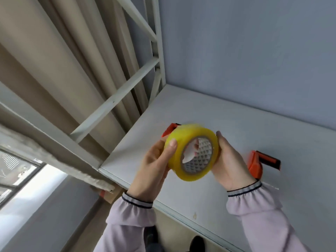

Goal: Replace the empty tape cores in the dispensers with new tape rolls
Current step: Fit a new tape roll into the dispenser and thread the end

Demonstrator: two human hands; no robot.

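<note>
I hold a full yellow tape roll point(189, 171) in the air above the white shelf point(218, 113), its patterned core facing me. My left hand point(154, 168) grips its left side with the thumb over the rim. Pressed against the roll's right side is my right hand point(229, 164). Behind the roll, an orange tape dispenser point(170, 129) lies on the shelf, mostly hidden. A second orange and black dispenser point(260, 163) lies on the shelf to the right of my right hand.
The shelf belongs to a white metal rack point(116, 96) against a blue-grey wall point(245, 51). Beige curtains point(63, 57) hang to the left. A cardboard box point(107, 194) sits below the shelf edge, and my shoes point(197, 243) show on the floor.
</note>
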